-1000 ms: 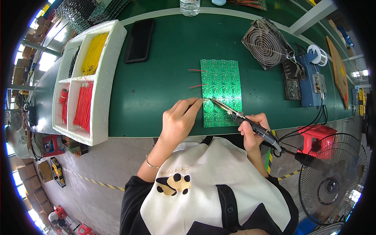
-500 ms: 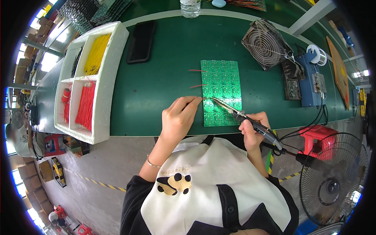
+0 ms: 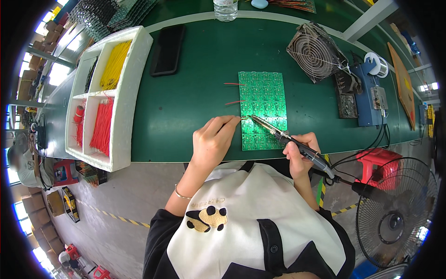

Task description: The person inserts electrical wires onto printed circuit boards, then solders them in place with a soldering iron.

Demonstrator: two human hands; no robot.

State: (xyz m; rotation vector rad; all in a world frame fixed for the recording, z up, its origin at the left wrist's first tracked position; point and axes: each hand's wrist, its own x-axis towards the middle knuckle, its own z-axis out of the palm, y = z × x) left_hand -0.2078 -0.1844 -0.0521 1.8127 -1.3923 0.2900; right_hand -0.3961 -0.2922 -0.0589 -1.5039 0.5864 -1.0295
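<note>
Four compartments divide the white foam box (image 3: 133,104) on our left: straight yellow wires (image 3: 114,64) fill the far right one, thin dark strands (image 3: 90,74) lie in the far left, loose red wires (image 3: 101,128) pack the near right, and a bound red bundle (image 3: 79,116) sits with stray strands in the near left. Its walls are thick, pale and grainy, against the smooth matte green table (image 3: 195,74). Before us on that table lies the circuit board panel (image 3: 264,93), a flat, glossy green rectangle of small repeated units, near the front edge; two short red leads (image 3: 234,84) stick out past its left side. Our hands are apart from each other. Our left hand (image 3: 211,142), wrist bent inward, has thumb and forefinger pinched on a thin wire (image 3: 246,118) at the panel's left edge. Our right hand (image 3: 299,160) is closed like a pen grip around the slim black handle of the soldering iron (image 3: 312,157), which slants leftward so its metal tip meets the panel near that wire; we cannot tell whether the two touch. Past the panel stands a round wire-guarded fan (image 3: 314,53).
</note>
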